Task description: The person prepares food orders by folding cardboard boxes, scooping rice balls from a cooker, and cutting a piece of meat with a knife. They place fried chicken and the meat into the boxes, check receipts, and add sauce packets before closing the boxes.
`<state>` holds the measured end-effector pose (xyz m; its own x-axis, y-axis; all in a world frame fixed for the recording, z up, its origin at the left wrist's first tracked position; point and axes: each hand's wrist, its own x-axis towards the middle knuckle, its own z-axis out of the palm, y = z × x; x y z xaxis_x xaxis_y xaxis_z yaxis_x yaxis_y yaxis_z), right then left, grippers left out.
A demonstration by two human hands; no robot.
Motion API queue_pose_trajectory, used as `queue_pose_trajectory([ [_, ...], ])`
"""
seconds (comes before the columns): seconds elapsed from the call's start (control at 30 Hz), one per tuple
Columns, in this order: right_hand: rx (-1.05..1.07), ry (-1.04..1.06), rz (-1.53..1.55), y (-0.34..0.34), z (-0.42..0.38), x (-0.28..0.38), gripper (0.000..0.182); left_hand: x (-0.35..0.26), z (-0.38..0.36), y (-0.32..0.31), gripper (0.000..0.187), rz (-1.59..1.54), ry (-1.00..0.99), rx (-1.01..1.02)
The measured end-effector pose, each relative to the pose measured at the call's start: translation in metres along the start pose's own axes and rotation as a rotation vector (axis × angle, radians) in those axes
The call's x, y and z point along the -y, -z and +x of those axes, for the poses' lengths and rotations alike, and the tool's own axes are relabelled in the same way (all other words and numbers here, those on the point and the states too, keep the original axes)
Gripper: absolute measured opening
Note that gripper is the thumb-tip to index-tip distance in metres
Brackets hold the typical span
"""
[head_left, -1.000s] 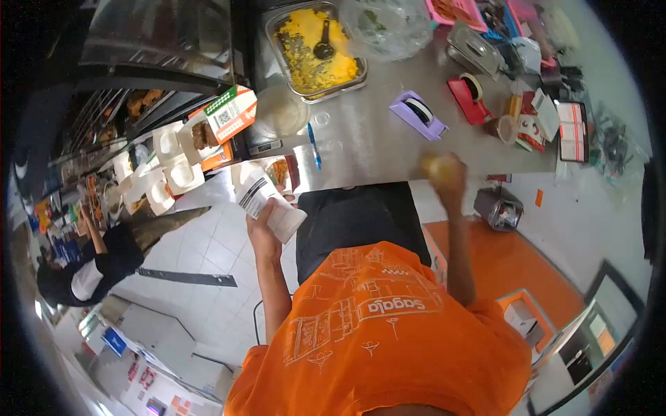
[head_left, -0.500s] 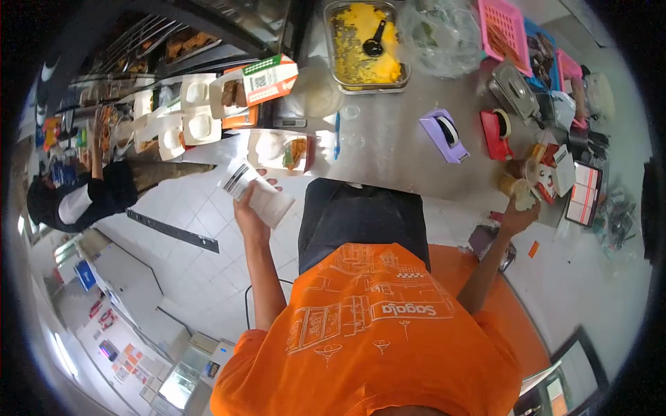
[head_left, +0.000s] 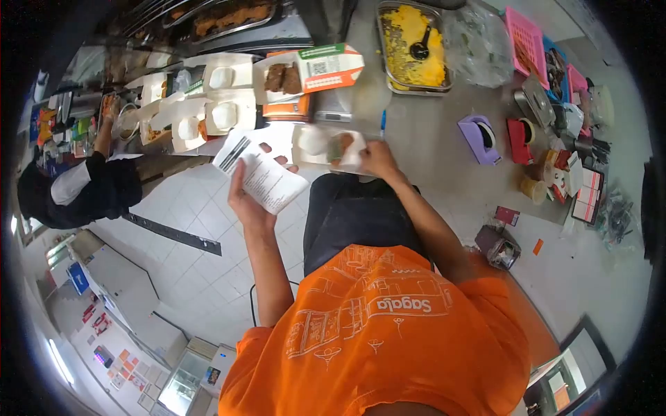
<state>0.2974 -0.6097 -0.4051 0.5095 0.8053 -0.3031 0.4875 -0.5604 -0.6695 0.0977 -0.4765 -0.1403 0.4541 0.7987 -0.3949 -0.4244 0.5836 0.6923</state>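
In my left hand [head_left: 251,208] is a printed paper receipt [head_left: 267,182], pinched between thumb and fingers over the floor at the counter's edge. My right hand [head_left: 377,159] is closed on the right side of an open paper food box [head_left: 320,164] at the front of the counter. White rice [head_left: 312,141] fills the box's left part, with greens and a brownish piece [head_left: 341,147] to the right. The box is slightly blurred. Behind it stands another open box [head_left: 262,75] holding brown pieces of food, its printed lid [head_left: 329,67] folded back.
More open rice boxes [head_left: 207,111] stand at left. A blue pen [head_left: 383,123], a glass tray [head_left: 449,76] of yellow food, purple [head_left: 479,139] and red [head_left: 519,141] tape dispensers and a cup [head_left: 533,188] sit on the counter. A co-worker [head_left: 83,184] in black works at far left.
My right hand has left the cup at the right and moved left to the food box. The receipt has turned so more of its print shows. The view has shifted left.
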Motion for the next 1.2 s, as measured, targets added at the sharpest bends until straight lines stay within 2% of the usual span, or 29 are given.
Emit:
queue_pose_trajectory([
  [0.03,-0.031,-0.026,-0.024,0.010,-0.007,-0.003,0.021,-0.001,0.002,0.008,0.043,0.019,0.037,-0.040],
  [0.1,-0.055,-0.078,-0.033,0.030,-0.019,-0.022,0.019,-0.002,0.005,0.016,0.040,0.050,0.149,0.069],
  [0.17,-0.194,-0.066,-0.095,0.050,-0.033,-0.045,0.019,0.001,0.009,0.016,0.039,0.099,0.253,0.100],
  [0.27,-0.211,-0.081,-0.205,0.082,-0.054,-0.053,0.021,0.013,0.016,0.003,0.036,-0.016,0.256,0.103],
  [0.33,-0.340,-0.182,0.136,0.086,-0.072,-0.068,0.027,0.017,0.023,-0.002,0.036,-0.086,0.331,0.163],
  [0.37,-0.366,-0.211,0.125,0.089,-0.090,-0.063,0.027,0.013,0.027,-0.002,0.036,-0.104,0.392,0.224],
  [0.43,-0.688,-0.406,0.798,0.089,-0.134,-0.039,0.032,0.007,0.032,-0.014,0.037,-0.122,0.467,0.310],
  [0.47,-0.666,-0.500,0.642,0.076,-0.166,-0.056,0.031,0.003,0.033,-0.023,0.036,-0.172,0.429,0.324],
  [0.5,-0.636,-0.590,0.488,0.045,-0.207,-0.103,0.031,-0.001,0.035,-0.030,0.036,-0.225,0.388,0.336],
  [0.53,-0.611,-0.698,0.471,-0.015,-0.249,-0.175,0.028,-0.001,0.039,-0.035,0.038,-0.223,0.403,0.375],
  [0.57,-0.456,-0.845,0.349,-0.039,-0.285,-0.190,0.027,-0.003,0.042,-0.043,0.038,-0.223,0.414,0.388],
  [0.67,-0.147,-1.107,0.249,-0.087,-0.361,-0.183,0.024,-0.003,0.049,-0.071,0.043,-0.321,0.496,0.515],
  [0.77,-0.089,-1.149,0.278,-0.096,-0.381,-0.172,0.024,-0.003,0.052,-0.096,0.045,-0.339,0.517,0.573],
  [0.87,-0.140,-1.094,0.298,-0.069,-0.356,-0.172,0.026,0.002,0.056,-0.112,0.049,-0.336,0.553,0.627],
  [0.93,-0.223,-1.002,0.305,-0.024,-0.330,-0.175,0.028,0.006,0.056,-0.125,0.051,-0.379,0.521,0.663],
  [1.0,-0.352,-0.787,0.367,0.063,-0.272,-0.144,0.031,0.010,0.056,-0.139,0.052,-0.389,0.529,0.679],
  [1.03,-0.403,-0.375,0.475,0.094,-0.256,-0.161,0.031,0.013,0.055,-0.146,0.054,-0.400,0.550,0.695],
  [1.07,-0.456,-0.331,0.563,0.156,-0.215,-0.075,0.033,0.016,0.054,-0.155,0.054,-0.395,0.548,0.699],
  [1.13,-0.461,-0.178,0.751,0.226,-0.153,0.061,0.038,0.025,0.051,-0.170,0.058,-0.453,0.531,0.747],
  [1.2,-0.262,0.168,0.852,0.241,-0.119,0.116,0.043,0.032,0.054,-0.181,0.060,-0.429,0.512,0.768],
])
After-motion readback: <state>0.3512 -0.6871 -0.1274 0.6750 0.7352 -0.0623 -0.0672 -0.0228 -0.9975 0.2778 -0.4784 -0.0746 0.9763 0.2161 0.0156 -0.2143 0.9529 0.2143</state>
